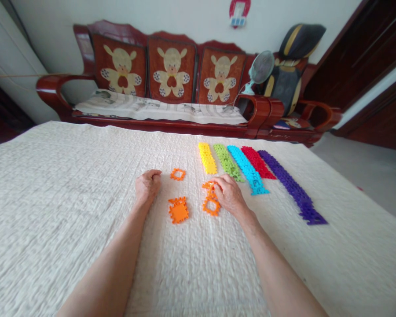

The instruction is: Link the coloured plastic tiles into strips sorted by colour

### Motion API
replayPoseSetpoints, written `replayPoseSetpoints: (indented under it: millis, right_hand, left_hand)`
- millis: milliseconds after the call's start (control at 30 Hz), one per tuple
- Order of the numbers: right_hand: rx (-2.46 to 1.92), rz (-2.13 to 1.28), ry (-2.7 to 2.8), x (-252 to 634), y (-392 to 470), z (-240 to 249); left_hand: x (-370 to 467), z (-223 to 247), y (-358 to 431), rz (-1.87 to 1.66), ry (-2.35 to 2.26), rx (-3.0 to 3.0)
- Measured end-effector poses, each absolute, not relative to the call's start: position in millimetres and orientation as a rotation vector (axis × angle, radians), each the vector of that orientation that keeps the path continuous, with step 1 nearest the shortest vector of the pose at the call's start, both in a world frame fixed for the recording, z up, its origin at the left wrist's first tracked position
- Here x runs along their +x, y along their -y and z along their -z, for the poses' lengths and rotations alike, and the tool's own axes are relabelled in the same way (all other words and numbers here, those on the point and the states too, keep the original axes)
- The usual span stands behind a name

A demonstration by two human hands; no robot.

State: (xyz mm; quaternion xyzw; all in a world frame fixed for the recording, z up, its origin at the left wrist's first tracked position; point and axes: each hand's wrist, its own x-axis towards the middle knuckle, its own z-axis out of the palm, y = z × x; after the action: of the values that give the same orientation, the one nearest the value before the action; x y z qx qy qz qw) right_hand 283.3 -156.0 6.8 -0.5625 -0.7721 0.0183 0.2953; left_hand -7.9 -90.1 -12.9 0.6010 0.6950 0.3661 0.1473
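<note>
The quilted cloth (95, 176) spreads widest, with the red wooden sofa (171, 127) behind it. On the cloth lie the purple (284, 182), blue (246, 167), green (227, 162), red (258, 162) and yellow (207, 157) strips. The left hand (147, 187) rests there, its grip curled into a loose fist. The right hand (229, 193) bends its fingers onto the orange cluster (211, 206); I can't tell whether they pinch it. Between the hands sit the orange stack (178, 212) and, smallest, the orange frame (177, 174).
</note>
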Motion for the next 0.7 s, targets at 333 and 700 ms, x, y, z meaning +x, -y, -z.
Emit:
replayPoseSetpoints:
  millis: [333,700]
  right_hand:
    - [-1.443,-0.153,1.952,284.0,181.9,-24.8]
    - [-1.643,-0.194,2.001,265.4,230.2,-8.8]
  left_hand:
    - [-7.1,11.2,90.5,-1.035,-2.013,1.731]
    - [-5.7,11.4,90.3,-1.041,-1.997,1.718]
